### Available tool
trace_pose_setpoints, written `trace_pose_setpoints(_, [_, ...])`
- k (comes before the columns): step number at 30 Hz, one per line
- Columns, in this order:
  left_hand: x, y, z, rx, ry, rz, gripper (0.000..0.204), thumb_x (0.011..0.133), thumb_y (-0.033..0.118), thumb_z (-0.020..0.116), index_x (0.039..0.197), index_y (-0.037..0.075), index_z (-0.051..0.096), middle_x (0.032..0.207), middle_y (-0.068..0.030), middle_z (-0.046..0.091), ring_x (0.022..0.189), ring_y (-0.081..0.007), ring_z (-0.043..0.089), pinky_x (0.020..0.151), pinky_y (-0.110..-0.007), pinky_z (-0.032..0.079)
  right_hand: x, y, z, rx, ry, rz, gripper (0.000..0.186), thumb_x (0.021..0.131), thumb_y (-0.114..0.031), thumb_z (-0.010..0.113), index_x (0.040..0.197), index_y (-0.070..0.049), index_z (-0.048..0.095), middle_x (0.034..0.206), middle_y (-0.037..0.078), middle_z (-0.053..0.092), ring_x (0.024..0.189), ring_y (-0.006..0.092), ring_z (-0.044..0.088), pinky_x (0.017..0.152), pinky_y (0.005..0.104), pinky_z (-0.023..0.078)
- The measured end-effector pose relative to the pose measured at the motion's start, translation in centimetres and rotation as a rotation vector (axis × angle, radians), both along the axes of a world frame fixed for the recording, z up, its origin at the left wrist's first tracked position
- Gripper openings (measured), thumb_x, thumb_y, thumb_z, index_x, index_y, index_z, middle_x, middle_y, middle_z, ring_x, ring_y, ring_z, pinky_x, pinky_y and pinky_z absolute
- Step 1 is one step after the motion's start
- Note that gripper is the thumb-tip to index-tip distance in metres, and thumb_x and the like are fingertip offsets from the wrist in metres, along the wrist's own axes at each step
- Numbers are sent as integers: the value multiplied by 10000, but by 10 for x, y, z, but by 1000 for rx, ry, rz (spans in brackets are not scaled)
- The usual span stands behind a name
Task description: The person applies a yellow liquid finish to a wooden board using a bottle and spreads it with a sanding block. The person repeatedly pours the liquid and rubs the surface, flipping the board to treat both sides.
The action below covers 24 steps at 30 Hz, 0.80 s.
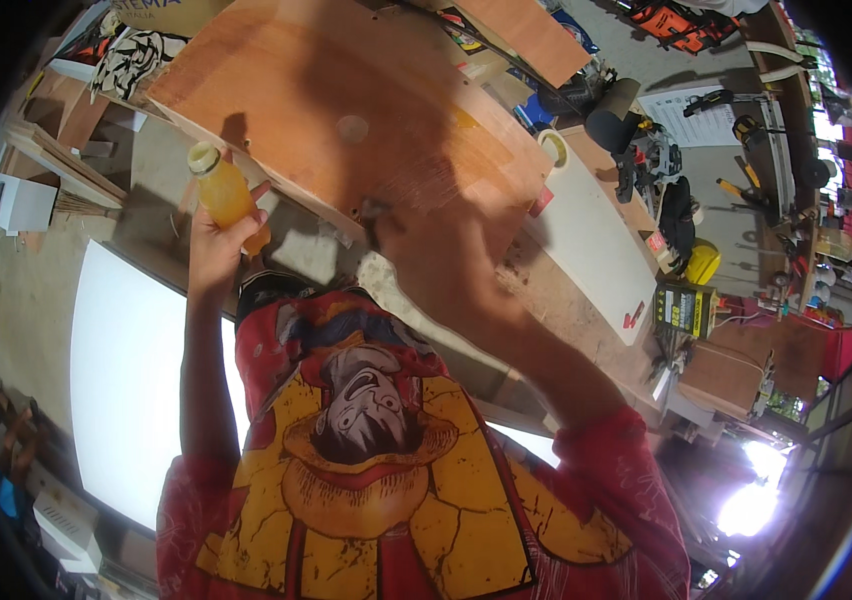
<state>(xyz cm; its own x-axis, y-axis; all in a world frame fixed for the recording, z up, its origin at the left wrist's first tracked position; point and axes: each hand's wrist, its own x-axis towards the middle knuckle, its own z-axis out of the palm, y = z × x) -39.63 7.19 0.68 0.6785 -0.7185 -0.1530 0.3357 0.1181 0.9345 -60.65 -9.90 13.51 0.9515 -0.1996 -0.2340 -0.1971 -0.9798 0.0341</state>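
While the left hand [214,245] wraps its fingers round a bottle [226,193] of yellow liquid, uncapped at the neck, the right hand [418,240] reaches over the near edge of a broad wooden panel [276,85], fingers bunched near a small dark spot; I can't tell whether they pinch anything. The bottle is just beside the panel's near edge, toward the left. Right of the panel, a roll of tape [553,150] sits at the far end of a long white board [596,245]. Far left, a striped cloth [136,65] lies crumpled beside a cardboard box [171,14].
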Motion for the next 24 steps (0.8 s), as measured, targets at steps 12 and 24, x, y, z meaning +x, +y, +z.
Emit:
trace_pose_setpoints(12, [-9, -5, -4, -4, 49, 9, 477, 849, -89, 642, 1303, 13, 538, 1256, -98, 625, 1305, -256, 569, 888, -321, 521, -33, -124, 55, 700, -365, -588, 364, 836, -153, 803, 1077, 47, 618, 880, 165, 698, 818, 204, 667, 806, 327, 521])
trace_pose_setpoints(24, [-14, -7, 3, 76, -48, 22, 412, 849, -53, 651, 1247, 3, 561, 1123, -97, 682, 1258, -255, 608, 883, -319, 525, -43, -202, -14, 910, -537, -654, 324, 862, -117, 796, 1109, -7, 617, 957, 43, 677, 873, 120, 583, 829, 292, 487])
